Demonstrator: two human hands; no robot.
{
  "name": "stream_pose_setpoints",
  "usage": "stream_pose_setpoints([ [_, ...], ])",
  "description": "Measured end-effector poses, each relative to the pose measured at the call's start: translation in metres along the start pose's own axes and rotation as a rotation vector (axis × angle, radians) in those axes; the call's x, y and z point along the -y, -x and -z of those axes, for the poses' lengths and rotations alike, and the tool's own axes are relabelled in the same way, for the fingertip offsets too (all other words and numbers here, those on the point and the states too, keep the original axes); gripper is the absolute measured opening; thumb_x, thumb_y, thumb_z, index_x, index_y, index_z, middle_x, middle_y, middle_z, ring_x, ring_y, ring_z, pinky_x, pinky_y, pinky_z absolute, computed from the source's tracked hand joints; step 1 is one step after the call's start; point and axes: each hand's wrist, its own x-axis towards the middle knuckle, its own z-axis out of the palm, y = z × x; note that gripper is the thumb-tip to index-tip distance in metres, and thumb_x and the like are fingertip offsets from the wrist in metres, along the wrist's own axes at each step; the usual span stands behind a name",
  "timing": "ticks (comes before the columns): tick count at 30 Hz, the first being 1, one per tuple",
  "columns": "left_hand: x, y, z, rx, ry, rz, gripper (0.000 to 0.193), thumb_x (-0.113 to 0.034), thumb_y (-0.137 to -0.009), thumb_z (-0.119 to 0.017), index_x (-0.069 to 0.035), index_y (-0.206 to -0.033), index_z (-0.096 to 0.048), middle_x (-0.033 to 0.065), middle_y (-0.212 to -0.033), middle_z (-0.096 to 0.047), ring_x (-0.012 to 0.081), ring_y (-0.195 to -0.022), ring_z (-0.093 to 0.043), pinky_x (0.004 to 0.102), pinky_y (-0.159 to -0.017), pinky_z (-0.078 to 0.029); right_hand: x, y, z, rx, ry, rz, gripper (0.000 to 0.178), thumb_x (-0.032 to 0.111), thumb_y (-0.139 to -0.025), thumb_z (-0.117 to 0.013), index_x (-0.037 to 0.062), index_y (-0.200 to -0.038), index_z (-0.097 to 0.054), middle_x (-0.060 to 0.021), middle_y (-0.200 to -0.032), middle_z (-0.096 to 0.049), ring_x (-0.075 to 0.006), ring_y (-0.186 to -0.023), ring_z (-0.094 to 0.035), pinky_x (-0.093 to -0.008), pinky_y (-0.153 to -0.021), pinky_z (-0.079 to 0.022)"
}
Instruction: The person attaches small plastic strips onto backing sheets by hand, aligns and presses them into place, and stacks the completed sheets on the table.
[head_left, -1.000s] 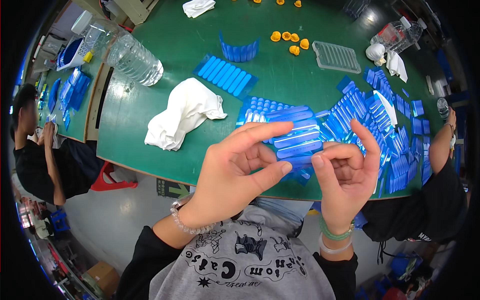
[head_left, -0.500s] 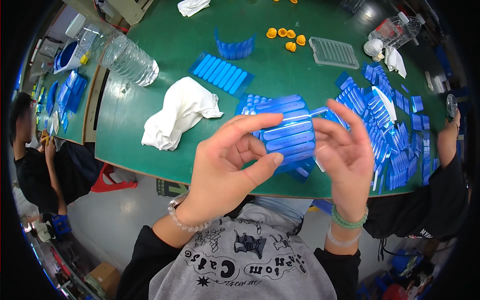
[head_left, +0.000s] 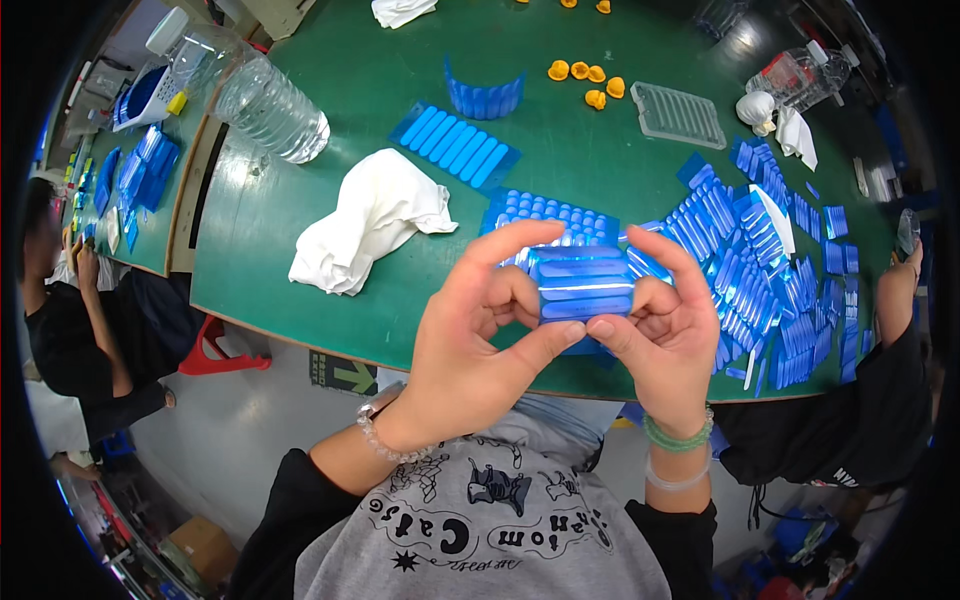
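Observation:
A blue film sheet (head_left: 585, 285) with several long rounded strips is stretched between my two hands above the table's near edge. My left hand (head_left: 465, 325) pinches its left end between thumb and fingers. On the right end, my right hand (head_left: 665, 330) grips in the same way, and the two thumb tips nearly meet at the lower edge. Just beyond the hands lies a blue sheet with rows of small rounded bumps (head_left: 560, 212), partly hidden. Farther off are a flat blue sheet with lighter strips (head_left: 455, 145) and a curved blue sheet (head_left: 485, 97).
A crumpled white cloth (head_left: 370, 220) lies left of my hands, below a large water bottle (head_left: 275, 110). Many blue strip sheets (head_left: 745, 255) are heaped at right. Behind are a clear ribbed tray (head_left: 680, 115) and orange finger cots (head_left: 580, 71). Other people sit left and right.
My right hand, apart from the sheet and blurred before, now holds its right end. The sheet has turned so its strips run more level and sits slightly lower.

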Motion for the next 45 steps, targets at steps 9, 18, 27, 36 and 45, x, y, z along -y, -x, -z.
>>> stream_pose_setpoints([
  [9,0.013,0.009,0.001,-0.107,0.108,-0.016,0.069,0.009,-0.082,-0.066,-0.005,-0.136,-0.026,0.0047,-0.081,-0.055,0.0106,-0.079,-0.059,0.0275,-0.078,-0.051,-0.005,-0.003,-0.011,-0.016,-0.086,-0.042,0.059,-0.007,-0.078,-0.072,-0.0026,-0.130,-0.045,-0.0053,-0.086,-0.065,-0.0091,-0.083,-0.061,-0.0198,-0.073,-0.048],
  [18,0.009,0.010,0.007,-0.134,0.155,0.056,0.075,0.008,-0.082,-0.066,-0.006,-0.139,-0.019,0.0064,-0.085,-0.055,0.0113,-0.082,-0.059,0.0277,-0.077,-0.051,-0.006,-0.004,-0.020,-0.064,-0.043,-0.089,0.060,-0.009,-0.078,-0.070,-0.0020,-0.132,-0.043,-0.0021,-0.079,-0.062,-0.0064,-0.077,-0.059,-0.0186,-0.070,-0.046],
  [27,0.010,0.009,0.010,-0.150,0.175,0.018,0.073,0.006,-0.081,-0.068,-0.006,-0.137,-0.022,0.0071,-0.087,-0.057,0.0122,-0.083,-0.060,0.0266,-0.076,-0.051,-0.012,-0.001,-0.020,-0.009,0.040,-0.027,0.063,-0.009,-0.079,-0.069,-0.0024,-0.135,-0.040,-0.0050,-0.084,-0.064,-0.0073,-0.080,-0.060,-0.0188,-0.070,-0.047],
  [36,0.000,0.010,0.002,-0.312,0.167,0.015,0.065,0.008,-0.082,-0.066,-0.004,-0.133,-0.028,0.0060,-0.082,-0.056,0.0105,-0.079,-0.059,0.0245,-0.073,-0.051,-0.020,0.005,-0.016,0.017,0.055,-0.086,0.069,-0.008,-0.077,-0.071,-0.0003,-0.137,-0.038,-0.0037,-0.083,-0.063,-0.0084,-0.082,-0.059,-0.0207,-0.074,-0.047],
  [45,0.005,0.039,0.007,-0.160,0.071,-0.035,0.062,0.006,-0.082,-0.067,-0.005,-0.132,-0.030,0.0086,-0.083,-0.060,0.0152,-0.082,-0.064,0.0271,-0.072,-0.052,-0.017,0.028,-0.006,0.141,0.175,-0.016,0.066,-0.008,-0.076,-0.071,-0.0033,-0.134,-0.039,-0.0113,-0.095,-0.067,-0.0143,-0.089,-0.063,-0.0284,-0.086,-0.048],
])
